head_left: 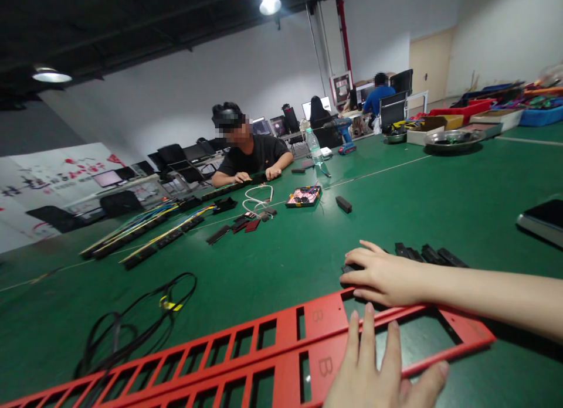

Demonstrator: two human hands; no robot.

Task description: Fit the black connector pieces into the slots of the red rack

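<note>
Two long red slotted frames [290,327], each marked with a "B", lie side by side across the table's near edge. My left hand [378,367] rests over the right part of the nearer frame, palm down and fingers spread. From the right, my right hand [387,274] reaches across just beyond the frames' right end. Its fingers curl over a small black piece [348,269], mostly covered by the hand. More black pieces [433,254] lie in a cluster behind my right wrist.
Black cables [118,332] with a yellow tag lie left. Farther off are wired black strips [162,238], a small tray of parts [303,196], a bottle [314,147] and a blue drill [346,137]. Opposite sits a person [253,156]. A dark-topped device [543,220] stands right.
</note>
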